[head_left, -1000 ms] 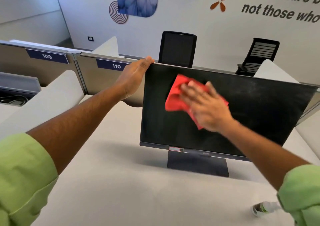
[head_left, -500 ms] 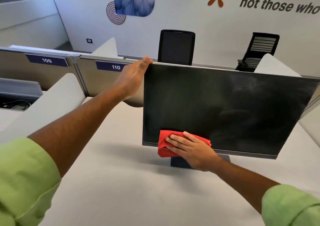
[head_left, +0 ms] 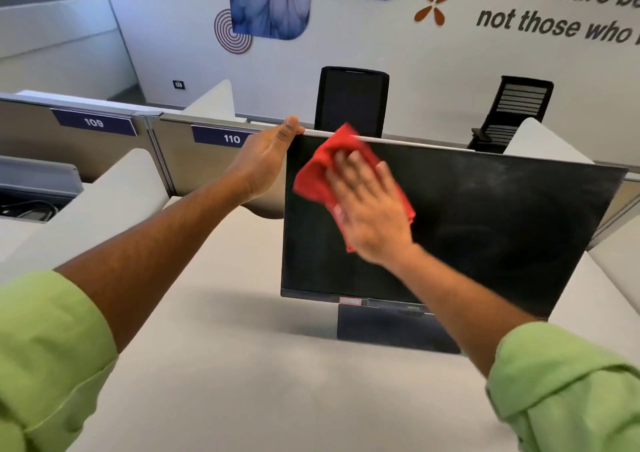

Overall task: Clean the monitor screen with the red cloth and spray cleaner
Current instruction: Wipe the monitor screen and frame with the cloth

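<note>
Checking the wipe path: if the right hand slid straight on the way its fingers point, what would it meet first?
Probably the monitor's top edge: the right hand presses the red cloth flat, fingers pointing up-left.

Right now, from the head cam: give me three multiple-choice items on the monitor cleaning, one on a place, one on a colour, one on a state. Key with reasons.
1. Where is the cloth on the screen?
A. upper left
B. lower right
C. on the stand

2. What colour are the sleeves?
A. white
B. green
C. blue

3. What is the left hand doing?
A. lying on the desk
B. spraying
C. gripping the monitor's top left corner

Key: 1 A, the red cloth lies under the right hand near the top edge of the monitor. 2 B, both sleeves are light green. 3 C, the left hand wraps that corner.
</note>
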`<state>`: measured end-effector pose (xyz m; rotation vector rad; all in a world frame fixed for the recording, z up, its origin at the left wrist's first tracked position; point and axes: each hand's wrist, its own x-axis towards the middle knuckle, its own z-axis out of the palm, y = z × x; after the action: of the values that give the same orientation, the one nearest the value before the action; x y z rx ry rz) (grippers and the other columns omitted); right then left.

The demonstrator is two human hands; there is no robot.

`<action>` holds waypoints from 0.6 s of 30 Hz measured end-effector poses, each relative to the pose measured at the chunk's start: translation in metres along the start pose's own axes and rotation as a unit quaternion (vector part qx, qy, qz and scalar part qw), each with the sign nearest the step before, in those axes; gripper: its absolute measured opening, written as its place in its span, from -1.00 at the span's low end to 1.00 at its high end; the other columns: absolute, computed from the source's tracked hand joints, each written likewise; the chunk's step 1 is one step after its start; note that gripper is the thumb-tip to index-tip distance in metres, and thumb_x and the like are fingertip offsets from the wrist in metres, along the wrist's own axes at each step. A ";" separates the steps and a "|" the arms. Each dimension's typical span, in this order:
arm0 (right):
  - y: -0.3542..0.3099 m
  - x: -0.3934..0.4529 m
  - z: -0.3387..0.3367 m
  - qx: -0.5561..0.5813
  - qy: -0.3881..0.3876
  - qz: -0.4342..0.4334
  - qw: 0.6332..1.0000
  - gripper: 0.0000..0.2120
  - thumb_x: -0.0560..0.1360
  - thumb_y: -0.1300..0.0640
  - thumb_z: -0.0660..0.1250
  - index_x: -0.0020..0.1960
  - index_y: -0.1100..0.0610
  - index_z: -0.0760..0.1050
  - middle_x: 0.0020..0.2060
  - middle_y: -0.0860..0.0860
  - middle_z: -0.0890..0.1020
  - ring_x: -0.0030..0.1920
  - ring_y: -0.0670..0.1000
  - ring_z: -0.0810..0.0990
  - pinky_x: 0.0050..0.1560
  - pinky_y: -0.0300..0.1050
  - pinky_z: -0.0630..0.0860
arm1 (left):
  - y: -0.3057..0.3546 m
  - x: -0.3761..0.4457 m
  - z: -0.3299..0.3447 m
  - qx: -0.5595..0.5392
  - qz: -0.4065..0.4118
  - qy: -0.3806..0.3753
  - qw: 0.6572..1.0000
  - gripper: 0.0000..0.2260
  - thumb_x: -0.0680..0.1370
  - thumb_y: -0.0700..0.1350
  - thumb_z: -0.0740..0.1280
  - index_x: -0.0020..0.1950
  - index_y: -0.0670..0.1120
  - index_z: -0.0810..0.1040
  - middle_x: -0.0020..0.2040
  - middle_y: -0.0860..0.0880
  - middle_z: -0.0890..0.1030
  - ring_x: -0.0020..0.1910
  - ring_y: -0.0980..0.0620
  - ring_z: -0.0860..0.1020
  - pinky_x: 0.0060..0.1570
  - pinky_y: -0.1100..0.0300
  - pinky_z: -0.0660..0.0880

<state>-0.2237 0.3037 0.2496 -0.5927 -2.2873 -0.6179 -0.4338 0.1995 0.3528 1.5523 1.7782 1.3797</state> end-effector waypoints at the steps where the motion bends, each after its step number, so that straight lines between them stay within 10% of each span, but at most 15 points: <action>1: -0.017 -0.016 0.010 0.014 -0.037 -0.044 0.998 -0.35 0.69 0.01 0.25 0.73 0.02 0.15 0.74 0.02 0.12 0.75 0.07 0.02 0.72 0.20 -0.09 | -0.001 -0.001 -0.001 0.004 -0.001 -0.001 1.000 -0.35 0.58 0.33 -0.01 0.37 -0.06 0.58 0.33 -0.08 0.59 0.36 -0.04 0.51 0.48 -0.07 0.33; 9: -0.042 -0.080 0.039 0.021 -0.218 -0.334 0.917 -0.21 0.63 0.10 0.32 0.75 0.04 0.01 0.76 -0.02 -0.06 0.75 0.02 -0.21 0.72 0.15 -0.29 | 0.000 -0.006 0.002 0.042 0.018 -0.013 0.999 -0.48 0.68 0.23 -0.04 0.40 -0.01 0.52 0.33 -0.03 0.55 0.35 -0.02 0.47 0.34 0.07 0.30; 14: -0.005 0.009 0.006 -0.016 -0.089 -0.200 0.976 -0.30 0.63 0.07 0.19 0.74 0.04 0.08 0.75 -0.01 0.02 0.75 0.04 -0.03 0.72 0.16 -0.15 | 0.003 -0.002 0.003 0.039 0.028 0.005 0.999 -0.46 0.64 0.26 -0.01 0.27 0.01 0.62 0.18 -0.07 0.65 0.18 0.06 0.58 0.27 0.16 0.44; 18: 0.009 0.058 -0.009 -0.037 -0.022 -0.064 0.997 -0.41 0.78 -0.07 0.04 0.76 0.05 0.01 0.75 0.03 0.06 0.75 0.06 0.00 0.74 0.21 -0.03 | 0.003 0.003 0.004 0.034 0.002 0.007 0.999 -0.64 0.70 0.20 0.02 -0.03 0.15 0.56 -0.07 0.18 0.62 -0.12 0.36 0.59 -0.14 0.56 0.43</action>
<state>-0.2521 0.3197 0.2988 -0.5014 -2.3661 -0.7604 -0.4301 0.2040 0.3542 1.5835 1.8493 1.3493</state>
